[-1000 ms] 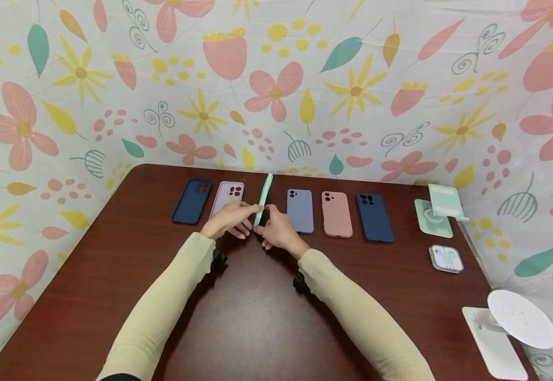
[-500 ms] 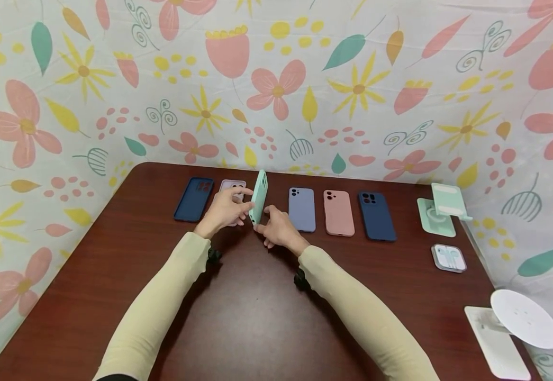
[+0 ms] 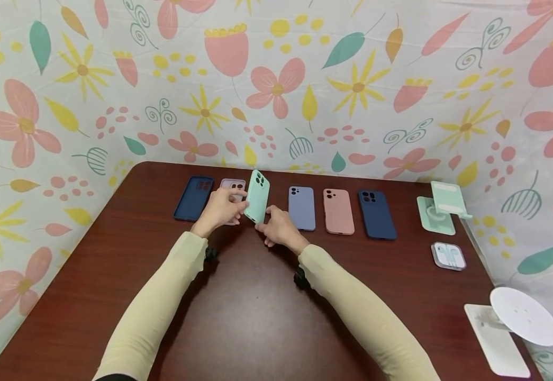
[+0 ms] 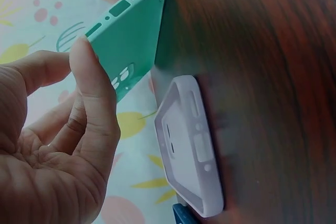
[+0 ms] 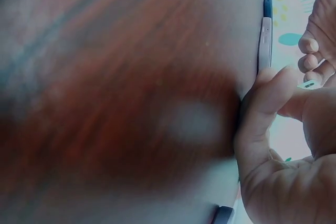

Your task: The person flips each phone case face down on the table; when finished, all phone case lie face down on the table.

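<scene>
A mint green phone case [image 3: 257,197] stands tilted on its lower edge above the table, its camera cutouts at the top. My left hand [image 3: 221,208] pinches its left edge between thumb and fingers. My right hand [image 3: 280,229] holds its lower right corner with thumb and forefinger. The left wrist view shows the hollow inner side of the mint case [image 4: 123,51] and a bottom rim with port holes. Just left of it lies a lilac phone case [image 4: 191,148], open side up, partly hidden by my left hand in the head view.
A dark blue case [image 3: 193,198] lies at the far left of the row. To the right lie a periwinkle case [image 3: 301,208], a pink case [image 3: 338,211] and another navy case [image 3: 377,215]. Beyond are a green stand [image 3: 440,211], boxed earphones [image 3: 449,256] and a white stand [image 3: 497,338].
The mint case has turned from edge-on to showing its flat back, and leans further left. My left hand has shifted left with its edge; my right hand stays at the lower corner.
</scene>
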`<state>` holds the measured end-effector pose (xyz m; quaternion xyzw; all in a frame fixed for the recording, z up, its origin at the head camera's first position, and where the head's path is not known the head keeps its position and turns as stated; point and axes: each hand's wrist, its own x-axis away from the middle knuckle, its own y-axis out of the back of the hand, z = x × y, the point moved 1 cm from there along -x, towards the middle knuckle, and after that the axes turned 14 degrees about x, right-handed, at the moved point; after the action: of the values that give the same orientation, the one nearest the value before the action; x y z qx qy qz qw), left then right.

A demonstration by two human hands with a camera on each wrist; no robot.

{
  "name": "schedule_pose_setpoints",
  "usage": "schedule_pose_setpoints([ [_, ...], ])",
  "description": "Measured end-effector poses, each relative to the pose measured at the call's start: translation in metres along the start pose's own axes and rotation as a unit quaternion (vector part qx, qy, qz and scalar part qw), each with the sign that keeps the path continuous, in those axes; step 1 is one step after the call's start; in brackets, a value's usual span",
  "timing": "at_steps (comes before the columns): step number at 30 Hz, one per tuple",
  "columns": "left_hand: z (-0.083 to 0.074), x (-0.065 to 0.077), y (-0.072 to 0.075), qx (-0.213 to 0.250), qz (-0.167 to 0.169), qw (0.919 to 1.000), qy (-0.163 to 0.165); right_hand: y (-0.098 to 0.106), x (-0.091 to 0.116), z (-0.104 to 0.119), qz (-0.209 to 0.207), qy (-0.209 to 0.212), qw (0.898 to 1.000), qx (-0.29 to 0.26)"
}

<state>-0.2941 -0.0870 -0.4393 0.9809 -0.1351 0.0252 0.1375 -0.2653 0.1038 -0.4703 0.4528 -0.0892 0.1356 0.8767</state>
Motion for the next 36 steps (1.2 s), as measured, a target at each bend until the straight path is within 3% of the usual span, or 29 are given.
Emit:
schedule_pose_setpoints([
  [18, 0.007, -0.002, -0.005, -0.003, 0.015, 0.9996, 0.024, 0.001, 0.005, -0.001, -0.007, -0.035, 0.999, -0.001],
  [31, 0.005, -0.004, -0.011, -0.087, 0.019, 0.9944, 0.056, 0.001, 0.009, -0.003, -0.012, -0.035, 0.999, 0.009],
  [36, 0.006, -0.004, -0.015, -0.124, 0.028, 0.99, 0.062, 0.0, 0.0, -0.009, -0.003, -0.035, 0.999, -0.003],
])
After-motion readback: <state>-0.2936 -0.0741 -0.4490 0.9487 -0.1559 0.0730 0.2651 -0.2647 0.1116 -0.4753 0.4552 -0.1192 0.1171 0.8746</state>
